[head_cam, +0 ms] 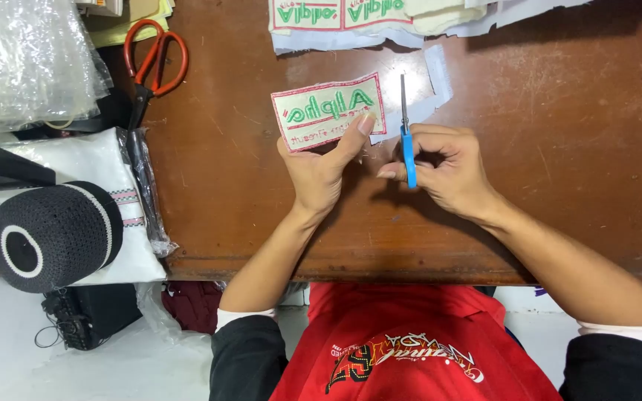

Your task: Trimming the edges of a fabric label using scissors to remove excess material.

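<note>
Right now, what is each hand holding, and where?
Left hand pinches the embroidered patch at its lower right edge. Right hand grips the blue scissors by the handle.

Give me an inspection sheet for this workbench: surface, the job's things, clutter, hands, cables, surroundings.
Surface: brown wooden table, scratched, worn front edge.
Job's things: embroidered patch with red border and green lettering; small blue-handled scissors, blades pointing away from the person.
Clutter: orange-handled scissors at the left edge; more patches and white offcuts at the far edge.
Hands: left hand pinches the patch's lower edge; right hand grips the blue scissors.
Cables: dark cords on the floor, lower left.
Surroundings: black knitted cap on white folded cloth, clear plastic bag at left.
</note>
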